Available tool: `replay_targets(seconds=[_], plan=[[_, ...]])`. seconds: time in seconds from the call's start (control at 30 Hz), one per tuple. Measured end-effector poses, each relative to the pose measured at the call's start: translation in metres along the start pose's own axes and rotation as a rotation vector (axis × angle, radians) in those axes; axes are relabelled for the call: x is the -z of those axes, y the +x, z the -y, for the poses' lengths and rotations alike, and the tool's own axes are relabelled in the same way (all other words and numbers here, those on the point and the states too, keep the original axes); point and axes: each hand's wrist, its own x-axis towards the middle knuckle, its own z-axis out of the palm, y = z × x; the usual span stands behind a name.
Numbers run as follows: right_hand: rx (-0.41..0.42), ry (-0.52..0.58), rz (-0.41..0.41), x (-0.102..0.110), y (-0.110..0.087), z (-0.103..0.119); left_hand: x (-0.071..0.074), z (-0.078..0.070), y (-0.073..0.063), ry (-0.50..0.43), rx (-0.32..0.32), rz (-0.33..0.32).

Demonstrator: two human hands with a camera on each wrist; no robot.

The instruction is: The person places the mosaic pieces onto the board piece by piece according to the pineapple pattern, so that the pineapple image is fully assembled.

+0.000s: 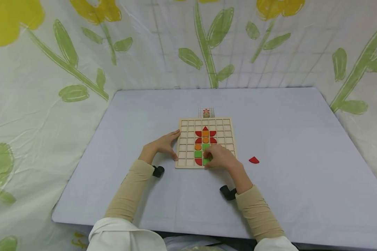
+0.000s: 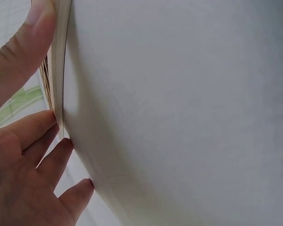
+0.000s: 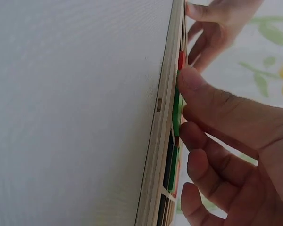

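Observation:
A wooden grid board (image 1: 185,122) lies on the table, bearing red, orange and green pieces. My left hand (image 1: 164,143) steadies its left edge, thumb and fingers spread and fairly straight; the left wrist view shows the thumb (image 2: 26,52) and fingertips against the board's side. Over the lower middle cells, my right hand (image 1: 221,157) pinches a green square piece (image 3: 176,101) between thumb and index finger, low at the board's surface. Its other fingers are curled, and they hide some cells from the head view. A loose red quarter-circle piece (image 1: 254,160) lies right of the board.
Behind the board's far edge lies a small pattern card (image 1: 206,112) with a printed grid figure. Black devices (image 1: 228,192) sit at both wrists. The white table (image 1: 286,139) extends on either side, and a flower-printed curtain (image 1: 163,52) hangs behind it.

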Motion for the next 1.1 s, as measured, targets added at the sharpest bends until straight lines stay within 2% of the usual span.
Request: replay_targets(seconds=[0.17,0.33,0.47,0.57,0.67,0.83,0.97,1.1], plan=[[0.012,0.014,0.006,0.0,0.002,-0.001,0.0,0.002,0.0,-0.02,0.001,-0.003],[0.023,0.023,0.006,0.0,0.003,-0.003,0.001,0.004,-0.002,-0.065,-0.025,-0.012],[0.022,0.09,-0.02,0.008,-0.008,-0.014,-0.001,0.004,-0.001,-0.063,-0.011,-0.01],[-0.04,0.141,-0.058,0.023,-0.023,-0.033,-0.002,0.002,-0.001,-0.044,-0.005,-0.011],[-0.146,0.159,-0.097,0.04,-0.043,-0.055,-0.003,0.002,-0.002,-0.039,-0.003,-0.014],[-0.286,0.133,-0.13,0.057,-0.073,-0.085,-0.004,0.002,-0.003,-0.037,-0.018,-0.022],[-0.333,0.126,-0.089,0.06,-0.088,-0.098,-0.003,0.001,-0.003,-0.035,-0.026,-0.028],[-0.334,0.149,-0.068,0.059,-0.092,-0.104,-0.004,0.002,-0.003,-0.043,-0.018,-0.02]])
